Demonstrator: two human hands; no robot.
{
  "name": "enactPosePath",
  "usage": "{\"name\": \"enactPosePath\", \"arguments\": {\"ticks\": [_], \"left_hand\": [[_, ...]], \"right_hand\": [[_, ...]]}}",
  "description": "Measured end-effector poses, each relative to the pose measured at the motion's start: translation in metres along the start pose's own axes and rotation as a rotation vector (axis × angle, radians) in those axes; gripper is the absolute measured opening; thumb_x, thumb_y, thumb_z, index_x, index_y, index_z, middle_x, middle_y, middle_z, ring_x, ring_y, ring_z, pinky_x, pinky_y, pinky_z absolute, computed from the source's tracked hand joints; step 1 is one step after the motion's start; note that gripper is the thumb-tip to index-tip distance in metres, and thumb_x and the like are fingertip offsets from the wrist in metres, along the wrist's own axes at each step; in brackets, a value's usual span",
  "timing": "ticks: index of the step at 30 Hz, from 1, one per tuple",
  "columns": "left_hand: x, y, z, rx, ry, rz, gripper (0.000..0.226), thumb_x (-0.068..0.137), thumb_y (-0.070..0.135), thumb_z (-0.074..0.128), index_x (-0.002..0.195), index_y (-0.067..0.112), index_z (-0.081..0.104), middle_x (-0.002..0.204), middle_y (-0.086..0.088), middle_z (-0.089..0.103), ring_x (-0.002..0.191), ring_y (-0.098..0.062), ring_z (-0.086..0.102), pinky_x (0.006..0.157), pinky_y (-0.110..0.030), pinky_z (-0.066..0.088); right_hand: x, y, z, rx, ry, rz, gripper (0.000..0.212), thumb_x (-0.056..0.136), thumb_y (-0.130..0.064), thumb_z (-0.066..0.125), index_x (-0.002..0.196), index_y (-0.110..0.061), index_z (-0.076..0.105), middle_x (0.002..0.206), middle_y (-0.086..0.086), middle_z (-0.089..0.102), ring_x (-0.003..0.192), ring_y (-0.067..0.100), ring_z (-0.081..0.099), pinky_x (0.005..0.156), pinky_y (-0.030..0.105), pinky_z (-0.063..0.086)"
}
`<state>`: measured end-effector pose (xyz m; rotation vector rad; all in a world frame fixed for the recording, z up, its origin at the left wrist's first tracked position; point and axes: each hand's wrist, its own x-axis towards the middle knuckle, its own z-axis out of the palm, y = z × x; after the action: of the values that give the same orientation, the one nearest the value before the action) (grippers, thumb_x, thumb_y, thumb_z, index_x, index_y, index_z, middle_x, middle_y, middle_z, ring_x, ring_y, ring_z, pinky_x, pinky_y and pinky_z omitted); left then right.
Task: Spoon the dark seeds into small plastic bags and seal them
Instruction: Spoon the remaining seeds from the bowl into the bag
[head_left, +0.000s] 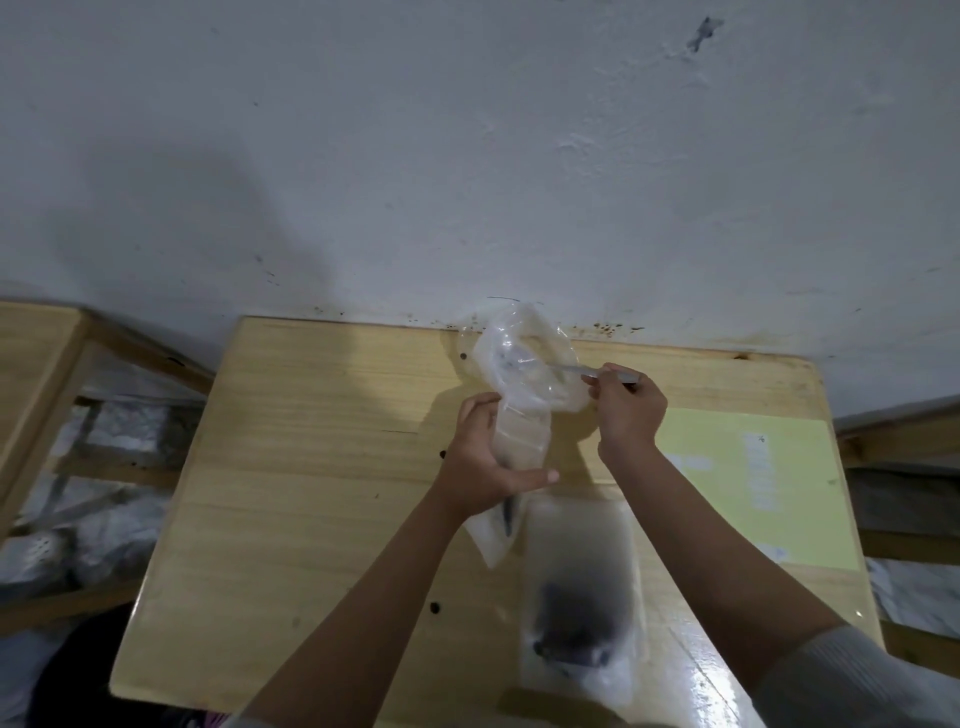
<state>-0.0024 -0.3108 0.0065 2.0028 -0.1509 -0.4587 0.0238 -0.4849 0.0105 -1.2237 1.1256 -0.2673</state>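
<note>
Rough white wall (467, 156) rises behind the wooden worktop (322, 467), which butts against it along the far edge. My left hand (485, 457) curls round the middle of a clear plastic bag (524, 395), lifting it so its wide mouth opens near that far edge while its tail hangs below my palm. My right hand (626, 410) pinches the handle of a metal spoon (582, 370) between thumb and fingertips, the bowl end reaching inside the bag's mouth. Some dark seeds (506, 514) show as a thin streak in the bag's tail, below my left hand. A larger clear bag (579, 597) lies flat toward the near edge, with 1 dark heap of seed inside it, seemingly my supply. A yellow sheet (748, 483) lies along the right edge.

I judge I am tipping a spoonful in. The risk is the limp film: if the mouth folds shut or my grip slackens, seeds could scatter over the wood. Squeezing the middle too tightly could also stop them falling to the bottom. Tilting the spoon before it is well inside would spill them over the rim.
</note>
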Motion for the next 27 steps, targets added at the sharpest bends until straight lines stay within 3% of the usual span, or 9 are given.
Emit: {"name": "enactPosePath", "arguments": {"ticks": [3, 8, 13, 16, 18, 23, 27], "left_hand": [[-0.003, 0.0, -0.003, 0.007, 0.02, -0.031, 0.095, 0.046, 0.047, 0.088, 0.127, 0.018, 0.048, 0.125, 0.009, 0.037, 0.116, -0.004, 0.045, 0.098, -0.025, 0.045], [-0.01, 0.003, -0.007, 0.003, 0.055, -0.067, 0.088, 0.05, 0.039, 0.09, 0.126, 0.02, 0.049, 0.123, 0.009, 0.035, 0.11, 0.003, 0.045, 0.095, -0.023, 0.042], [-0.02, 0.005, -0.008, 0.054, 0.101, -0.075, 0.093, 0.048, 0.046, 0.087, 0.126, 0.018, 0.044, 0.124, 0.006, 0.032, 0.116, -0.011, 0.045, 0.099, -0.031, 0.045], [-0.024, 0.005, -0.008, 0.075, 0.179, -0.043, 0.097, 0.049, 0.044, 0.086, 0.131, 0.016, 0.042, 0.118, 0.013, 0.033, 0.118, -0.007, 0.036, 0.097, -0.025, 0.039], [-0.025, 0.007, -0.009, 0.125, 0.216, -0.022, 0.099, 0.051, 0.042, 0.088, 0.135, 0.018, 0.04, 0.122, 0.007, 0.037, 0.11, 0.001, 0.031, 0.094, -0.02, 0.034], [-0.023, 0.02, -0.013, 0.269, 0.291, 0.009, 0.104, 0.056, 0.04, 0.087, 0.141, 0.016, 0.033, 0.127, 0.0, 0.037, 0.118, -0.017, 0.04, 0.097, -0.026, 0.032], [-0.017, 0.028, -0.018, 0.36, 0.324, 0.052, 0.109, 0.053, 0.052, 0.081, 0.144, 0.02, 0.032, 0.125, -0.001, 0.042, 0.115, -0.017, 0.041, 0.094, -0.029, 0.037]], "right_hand": [[0.001, -0.003, -0.005, 0.014, 0.036, -0.033, 0.011, 0.084, -0.006, 0.06, 0.082, -0.016, 0.065, 0.086, 0.01, 0.07, 0.078, 0.021, 0.068, 0.069, 0.027, 0.052], [-0.002, -0.007, -0.017, -0.032, 0.038, -0.129, 0.013, 0.084, -0.006, 0.061, 0.079, -0.018, 0.063, 0.087, 0.01, 0.068, 0.079, 0.022, 0.066, 0.075, 0.029, 0.054], [-0.004, -0.008, -0.032, -0.02, 0.057, -0.101, 0.012, 0.082, -0.009, 0.061, 0.079, -0.02, 0.063, 0.09, 0.012, 0.071, 0.083, 0.023, 0.067, 0.079, 0.036, 0.054], [-0.008, -0.015, -0.041, 0.032, 0.074, -0.099, 0.007, 0.083, -0.01, 0.061, 0.084, -0.015, 0.064, 0.088, 0.012, 0.071, 0.072, 0.016, 0.066, 0.08, 0.036, 0.053], [-0.015, -0.024, -0.046, 0.063, 0.06, -0.129, 0.006, 0.084, -0.009, 0.06, 0.087, -0.012, 0.064, 0.085, 0.011, 0.07, 0.067, 0.011, 0.064, 0.078, 0.034, 0.053], [-0.047, -0.048, -0.053, 0.104, -0.101, -0.336, 0.013, 0.087, -0.002, 0.059, 0.082, -0.014, 0.062, 0.075, 0.008, 0.066, 0.063, 0.009, 0.064, 0.064, 0.022, 0.05], [-0.07, -0.055, -0.058, -0.029, -0.321, -0.631, 0.019, 0.087, 0.0, 0.06, 0.083, -0.018, 0.063, 0.076, 0.006, 0.067, 0.072, 0.019, 0.067, 0.068, 0.025, 0.052]]}}
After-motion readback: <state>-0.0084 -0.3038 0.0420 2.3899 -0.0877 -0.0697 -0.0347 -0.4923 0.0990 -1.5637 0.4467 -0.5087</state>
